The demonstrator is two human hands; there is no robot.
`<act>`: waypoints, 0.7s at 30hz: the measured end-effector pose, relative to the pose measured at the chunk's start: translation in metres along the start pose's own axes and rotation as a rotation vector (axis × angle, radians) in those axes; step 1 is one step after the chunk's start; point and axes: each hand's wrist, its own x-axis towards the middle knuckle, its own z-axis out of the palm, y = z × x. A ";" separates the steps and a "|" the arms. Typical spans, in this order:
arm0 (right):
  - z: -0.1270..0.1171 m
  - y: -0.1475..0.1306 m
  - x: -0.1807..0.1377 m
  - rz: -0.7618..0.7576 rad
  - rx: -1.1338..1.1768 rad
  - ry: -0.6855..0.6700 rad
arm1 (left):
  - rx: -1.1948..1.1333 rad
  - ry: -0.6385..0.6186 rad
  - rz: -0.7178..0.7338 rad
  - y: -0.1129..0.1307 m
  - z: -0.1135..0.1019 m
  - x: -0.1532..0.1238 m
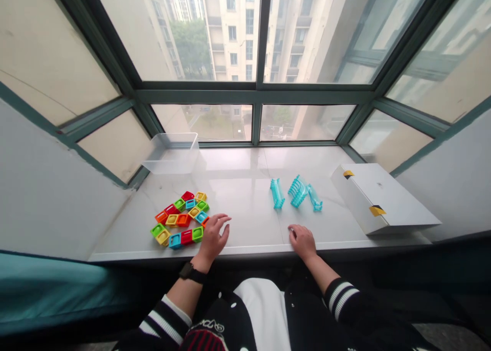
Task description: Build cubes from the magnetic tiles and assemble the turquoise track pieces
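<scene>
My left hand (216,233) is over the sill's front edge with thumb and fingers apart, nothing held. It is nearest to the right end of a cluster of coloured plastic blocks, partly covering an orange one. Among them are a green block (197,234), a red block (186,237) and a blue block (175,240). Loosely bent on the front edge, my right hand (303,241) holds nothing visible. Beyond it lie translucent turquoise plastic pieces: a left ribbed piece (276,193), a middle curved piece (298,191) and a right narrow piece (315,198), all apart from my hand.
A clear plastic bin (172,166) stands at the back left against the window frame. To the right, a white box (387,195) with yellow-and-black tabs sits on the white sill (241,187). Windows rise behind, and walls flank both sides.
</scene>
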 end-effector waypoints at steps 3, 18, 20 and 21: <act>0.002 0.002 0.000 -0.004 0.000 0.008 | 0.350 0.117 -0.200 -0.036 -0.039 0.004; 0.004 0.003 -0.002 -0.024 0.003 0.037 | 0.775 -0.183 -0.585 -0.132 -0.058 0.007; 0.004 0.003 -0.002 -0.027 0.002 0.036 | 0.761 -0.193 -0.585 -0.134 -0.059 0.013; 0.004 0.004 -0.002 -0.026 0.002 0.036 | 0.753 -0.197 -0.592 -0.135 -0.060 0.016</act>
